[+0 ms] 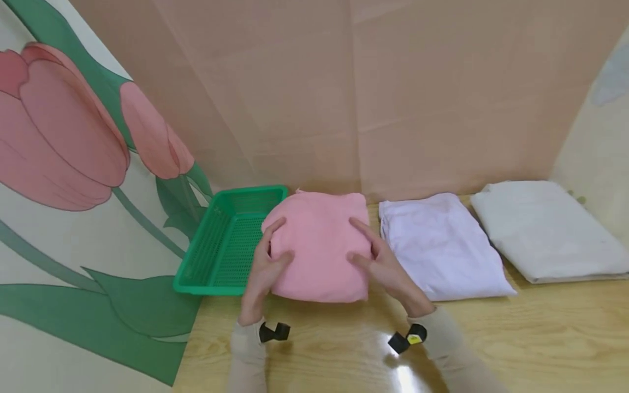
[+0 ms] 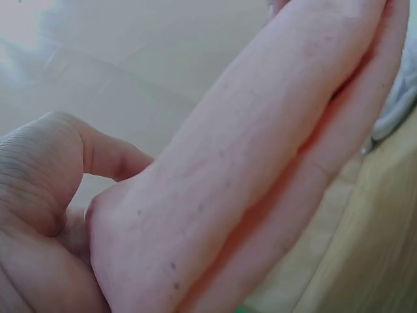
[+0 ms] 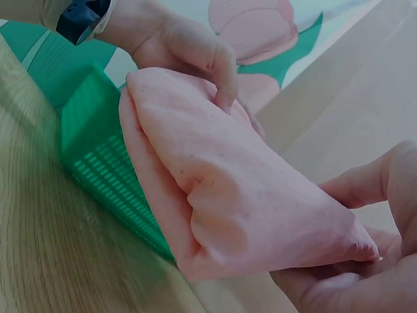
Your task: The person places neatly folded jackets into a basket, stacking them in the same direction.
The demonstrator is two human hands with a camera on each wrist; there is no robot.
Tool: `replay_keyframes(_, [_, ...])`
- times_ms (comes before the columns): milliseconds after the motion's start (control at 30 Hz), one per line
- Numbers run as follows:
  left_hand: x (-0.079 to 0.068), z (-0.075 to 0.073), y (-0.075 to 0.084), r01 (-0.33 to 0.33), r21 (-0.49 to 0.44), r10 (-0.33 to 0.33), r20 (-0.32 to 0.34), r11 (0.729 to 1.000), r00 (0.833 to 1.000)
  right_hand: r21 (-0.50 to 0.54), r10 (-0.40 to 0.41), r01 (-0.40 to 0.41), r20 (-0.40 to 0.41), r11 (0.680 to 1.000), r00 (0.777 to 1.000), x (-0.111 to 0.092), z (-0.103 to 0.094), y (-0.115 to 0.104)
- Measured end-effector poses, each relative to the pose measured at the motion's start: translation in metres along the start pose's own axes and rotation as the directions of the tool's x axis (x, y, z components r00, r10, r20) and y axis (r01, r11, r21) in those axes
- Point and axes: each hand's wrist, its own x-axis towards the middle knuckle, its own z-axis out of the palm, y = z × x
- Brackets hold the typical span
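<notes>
A folded pink cloth (image 1: pixel 319 245) is held between both hands, above the table and partly in front of a green plastic basket (image 1: pixel 196 267). My left hand (image 1: pixel 265 267) grips its left side, thumb on the near face. On the opposite side my right hand (image 1: pixel 385 265) grips it the same way. The right wrist view shows the pink cloth (image 3: pixel 221 189) tilted, its folded layers bulging between the two hands. In the left wrist view the cloth (image 2: pixel 247 143) fills much of the picture, with the left thumb and fingers around its edge.
To the right on the wooden table (image 1: pixel 324 349) lies a folded pale lavender cloth (image 1: pixel 442 251). Beyond it is a thicker folded off-white cloth (image 1: pixel 550 234). A brown sheet (image 1: pixel 393 93) hangs behind, and a tulip-patterned wall (image 1: pixel 73 125) stands at the left.
</notes>
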Motion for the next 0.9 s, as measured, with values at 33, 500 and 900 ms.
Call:
replay_keyframes(33, [0.0, -0.003, 0.0, -0.001, 0.002, 0.001, -0.002, 1.0, 1.0, 0.01, 0.001, -0.001, 0.011, 1.0, 1.0, 0.001, 0.003, 0.0])
replay_keyframes(500, [0.004, -0.059, -0.007, -0.019, 0.059, 0.021, -0.048, 0.998, 0.999, -0.06, -0.003, 0.01, 0.115, 0.998, 0.993, 0.031, 0.039, -0.008])
replay_keyframes(900, [0.02, -0.12, -0.02, 0.11, -0.019, -0.111, -0.102, 0.994, 0.989, -0.102, 0.033, -0.017, 0.162, 0.995, 0.986, 0.073, 0.077, -0.012])
